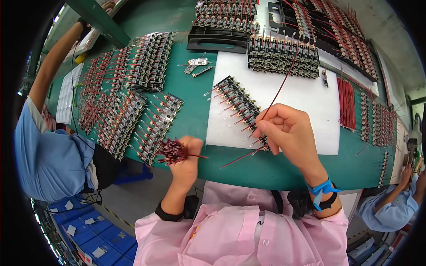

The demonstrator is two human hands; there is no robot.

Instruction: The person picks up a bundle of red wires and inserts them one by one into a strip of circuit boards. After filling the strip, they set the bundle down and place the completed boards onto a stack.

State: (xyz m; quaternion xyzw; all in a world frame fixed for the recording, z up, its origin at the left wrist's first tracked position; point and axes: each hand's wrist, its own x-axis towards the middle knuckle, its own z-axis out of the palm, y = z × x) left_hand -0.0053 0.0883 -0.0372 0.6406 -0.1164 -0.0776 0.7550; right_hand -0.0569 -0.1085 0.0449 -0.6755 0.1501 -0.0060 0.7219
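My left hand (pixel 185 162) is closed around a thick bundle of dark red wires (pixel 172 151), held over the table's front edge, their ends fanned toward the left. One wire sticks out on the right side of this hand. My right hand (pixel 286 132) pinches a single red wire (pixel 282 86) between thumb and fingers; it slants up and away. Another stretch of red wire (pixel 237 161) shows below that hand; whether it is the same piece I cannot tell. Just under the right fingers lies a slanted row of small circuit boards (pixel 237 102) with clear-tipped parts, partly hidden by the hand.
A white foam sheet (pixel 306 111) lies on the green table (pixel 195 113). Wired board rows (pixel 151 62) crowd the left; more boards (pixel 284 57) stand at the sheet's far edge. Loose red wires (pixel 346 104) lie right. Co-workers in blue (pixel 57 155) sit at both sides.
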